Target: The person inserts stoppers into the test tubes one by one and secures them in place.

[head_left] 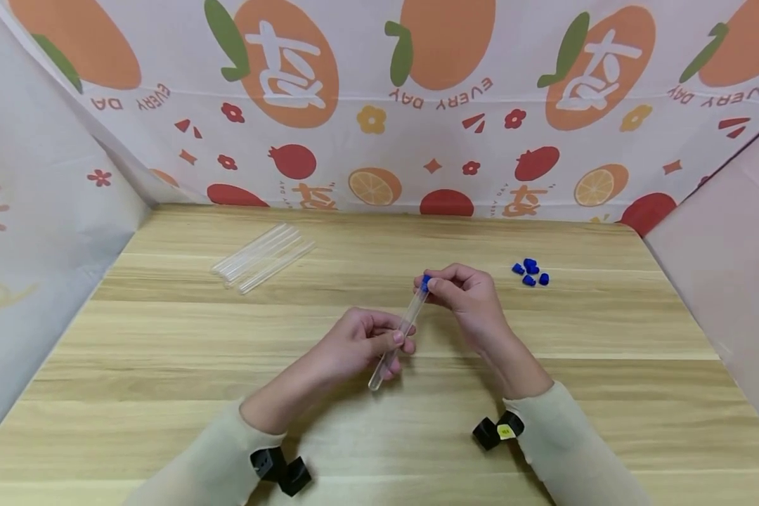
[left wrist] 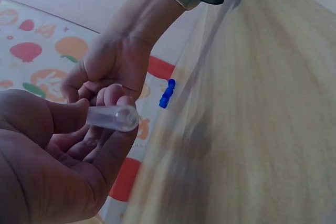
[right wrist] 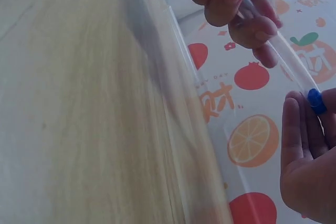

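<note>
A clear test tube (head_left: 412, 313) slants above the table, its rounded bottom toward the wearer. My left hand (head_left: 362, 341) grips the tube around its middle, thumb on top. At the upper end sits a blue cap (head_left: 425, 283), which my right hand (head_left: 468, 299) pinches between thumb and fingers. In the right wrist view the blue cap (right wrist: 316, 101) is at the tube's mouth; how deep it goes in cannot be told. The left wrist view shows the tube's rounded end (left wrist: 126, 118) pointing at the camera, with the cap hidden there.
Several clear tubes (head_left: 262, 256) lie side by side at the back left of the wooden table (head_left: 164, 365). Several loose blue caps (head_left: 529, 270) are grouped at the back right. A fruit-print cloth (head_left: 379, 140) hangs behind the table's far edge.
</note>
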A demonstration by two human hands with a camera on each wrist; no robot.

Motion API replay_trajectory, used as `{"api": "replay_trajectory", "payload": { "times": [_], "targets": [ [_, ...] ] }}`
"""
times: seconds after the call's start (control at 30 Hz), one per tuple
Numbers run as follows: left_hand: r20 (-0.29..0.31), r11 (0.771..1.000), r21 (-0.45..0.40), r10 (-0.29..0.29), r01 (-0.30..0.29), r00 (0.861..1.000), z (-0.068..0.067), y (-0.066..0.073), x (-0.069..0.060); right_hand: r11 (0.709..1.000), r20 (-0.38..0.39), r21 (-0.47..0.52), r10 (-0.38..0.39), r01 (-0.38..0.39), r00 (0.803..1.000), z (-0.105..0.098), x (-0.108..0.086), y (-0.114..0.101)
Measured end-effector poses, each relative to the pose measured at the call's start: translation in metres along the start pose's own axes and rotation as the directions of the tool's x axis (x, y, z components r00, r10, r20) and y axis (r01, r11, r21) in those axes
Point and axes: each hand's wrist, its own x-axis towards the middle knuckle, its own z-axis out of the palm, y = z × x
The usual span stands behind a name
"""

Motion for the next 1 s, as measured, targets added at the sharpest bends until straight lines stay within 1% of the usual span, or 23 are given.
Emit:
{"api": "replay_trajectory", "payload": {
  "times": [0.13, 0.2, 0.43, 0.57, 0.67, 0.73, 0.8, 0.9, 1.0],
  "targets": [
    [0.033, 1.000, -0.011, -0.012, 0.012, 0.999, -0.0008, -0.0029, -0.0004, 0.999, 0.031, 0.005, 0.032, -0.032, 0.999, 0.0017, 0.0004, 0.0001],
    [0.032, 1.000, -0.004, -0.013, 0.013, 0.999, -0.0018, -0.0044, 0.0000, 0.999, 0.031, -0.007, 0.041, -0.041, 0.999, 0.0023, 0.0009, 0.0002],
    [-0.044, 0.998, 0.063, 0.018, -0.016, 0.999, -0.0009, -0.0053, 0.0011, 0.999, -0.078, -0.018, 0.046, -0.047, 0.996, 0.0025, 0.0029, 0.0002],
    [-0.089, 0.994, 0.106, 0.049, -0.040, 0.995, 0.0021, -0.0054, 0.0016, 0.998, -0.083, -0.035, 0.044, -0.048, 0.996, 0.0014, 0.0024, -0.0001],
    [-0.121, 0.992, 0.119, 0.049, -0.035, 0.991, 0.0043, -0.0052, 0.0017, 0.998, -0.079, -0.050, 0.035, -0.039, 0.996, 0.0015, 0.0016, 0.0003],
    [-0.128, 0.994, 0.107, 0.041, -0.027, 0.991, 0.0050, -0.0051, 0.0016, 0.998, -0.075, -0.053, 0.032, -0.036, 0.997, 0.0021, 0.0009, 0.0012],
    [-0.119, 0.996, 0.081, 0.029, -0.020, 0.993, 0.0051, -0.0054, 0.0016, 0.998, -0.075, -0.044, 0.040, -0.043, 0.996, 0.0029, 0.0004, 0.0025],
    [-0.079, 1.000, 0.025, 0.011, -0.009, 0.997, 0.0043, -0.0062, 0.0028, 0.997, -0.076, -0.036, 0.060, -0.063, 0.995, 0.0039, -0.0003, 0.0046],
    [-0.041, 0.999, -0.030, -0.028, 0.027, 0.999, 0.0016, -0.0068, 0.0044, 0.996, -0.069, -0.026, 0.081, -0.083, 0.994, 0.0048, -0.0004, 0.0062]
  ]
}}
